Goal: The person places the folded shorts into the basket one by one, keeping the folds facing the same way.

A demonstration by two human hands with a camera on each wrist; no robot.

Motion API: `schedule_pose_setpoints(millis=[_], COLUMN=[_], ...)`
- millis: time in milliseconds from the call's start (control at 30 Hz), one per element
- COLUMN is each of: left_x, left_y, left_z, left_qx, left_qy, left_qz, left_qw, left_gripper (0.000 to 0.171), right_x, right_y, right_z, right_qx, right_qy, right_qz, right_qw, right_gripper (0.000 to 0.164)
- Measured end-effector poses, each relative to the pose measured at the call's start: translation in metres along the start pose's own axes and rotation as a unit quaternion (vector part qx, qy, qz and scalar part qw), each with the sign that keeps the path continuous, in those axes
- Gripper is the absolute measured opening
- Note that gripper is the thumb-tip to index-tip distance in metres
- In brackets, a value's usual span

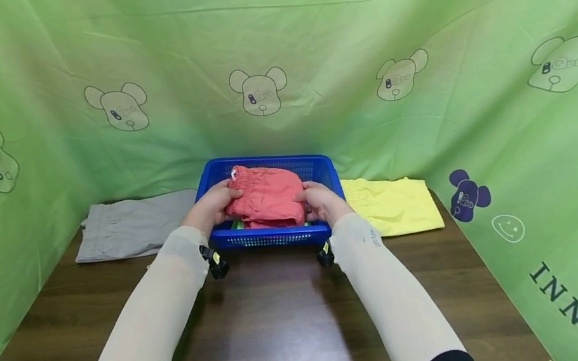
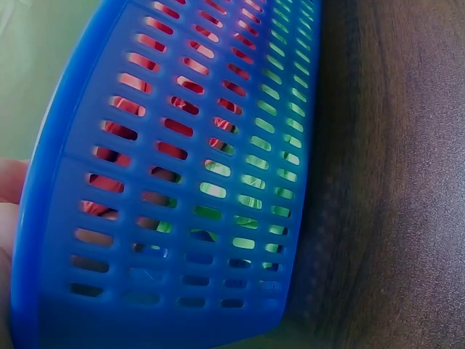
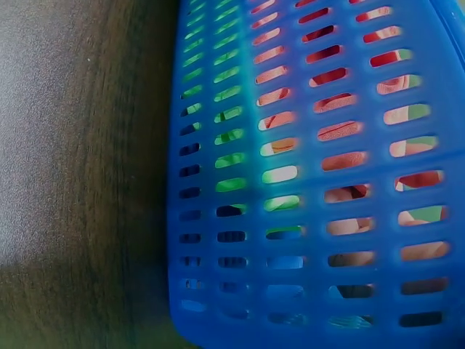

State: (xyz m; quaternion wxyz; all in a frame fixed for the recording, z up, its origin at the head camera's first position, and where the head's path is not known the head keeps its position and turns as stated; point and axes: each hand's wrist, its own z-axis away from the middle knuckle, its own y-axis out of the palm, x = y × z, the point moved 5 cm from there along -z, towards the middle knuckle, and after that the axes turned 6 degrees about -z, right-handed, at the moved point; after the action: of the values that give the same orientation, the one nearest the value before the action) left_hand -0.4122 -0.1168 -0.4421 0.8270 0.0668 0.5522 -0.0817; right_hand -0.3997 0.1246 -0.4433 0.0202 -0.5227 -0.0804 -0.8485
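Folded red elastic-waist shorts (image 1: 268,195) lie at a tilt within the blue basket (image 1: 264,238). My left hand (image 1: 212,205) grips their left side, thumb on top. On the right side, my right hand (image 1: 323,200) pinches the edge of the same shorts. A bit of green cloth (image 1: 237,224) peeks out beneath them. Both wrist views mostly face the basket's slotted wall (image 2: 138,174), with red and green fabric behind the slots. Part of the left hand (image 2: 9,211) shows past the rim there; the fingers under the shorts are largely hidden.
Left of the basket lies a folded grey garment (image 1: 134,226), and right of it a folded yellow garment (image 1: 394,204). All stand on a dark wooden table (image 1: 279,324). A green printed curtain (image 1: 319,20) encloses the back and sides.
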Motion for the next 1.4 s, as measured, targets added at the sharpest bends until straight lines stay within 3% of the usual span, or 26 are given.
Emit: schedule_pose_setpoints(millis=[633, 900, 1033, 1400], left_x=[0.009, 0.007, 0.005, -0.001], left_y=[-0.007, -0.007, -0.008, -0.009], left_z=[-0.008, -0.010, -0.010, -0.006], left_qx=[-0.013, -0.047, -0.064, -0.123], left_qy=[-0.012, 0.022, 0.037, 0.058], left_qz=[-0.021, -0.077, -0.118, -0.245], left_qw=[0.9996, 0.9957, 0.9903, 0.9598], left_gripper=[0.061, 0.064, 0.059, 0.057], right_x=[-0.005, -0.004, -0.004, -0.005], right_y=[-0.003, -0.005, -0.005, -0.006], right_z=[-0.003, -0.004, -0.004, -0.004], right_qx=[-0.006, -0.015, -0.021, -0.026], right_qy=[0.000, -0.012, -0.015, -0.025], right_qz=[0.034, 0.081, 0.100, 0.141], right_qw=[0.999, 0.997, 0.995, 0.989], right_gripper=[0.061, 0.061, 0.061, 0.059])
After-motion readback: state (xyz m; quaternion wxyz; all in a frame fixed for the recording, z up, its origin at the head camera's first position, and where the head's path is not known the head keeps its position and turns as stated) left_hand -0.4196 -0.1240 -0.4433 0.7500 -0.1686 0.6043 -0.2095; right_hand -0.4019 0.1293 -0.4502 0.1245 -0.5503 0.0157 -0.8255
